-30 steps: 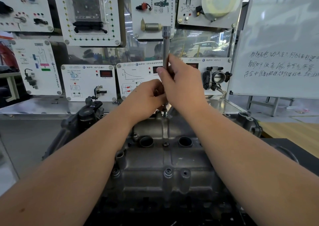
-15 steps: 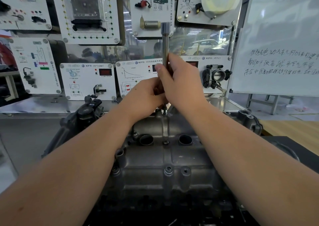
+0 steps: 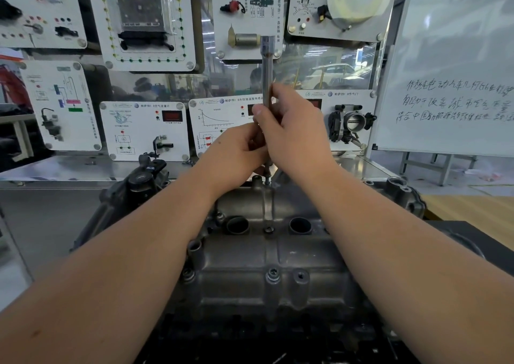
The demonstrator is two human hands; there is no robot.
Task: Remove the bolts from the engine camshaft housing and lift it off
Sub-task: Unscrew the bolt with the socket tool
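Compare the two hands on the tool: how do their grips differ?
The right hand sits higher on the extension bar, its fingers curled round the mid shaft; the left hand grips lower, nearer the housing. The right thumb lies up along the bar; the left fingers wrap from the side. The right hand partly covers the left. Both hold the same upright bar, its tip at a far-edge bolt.
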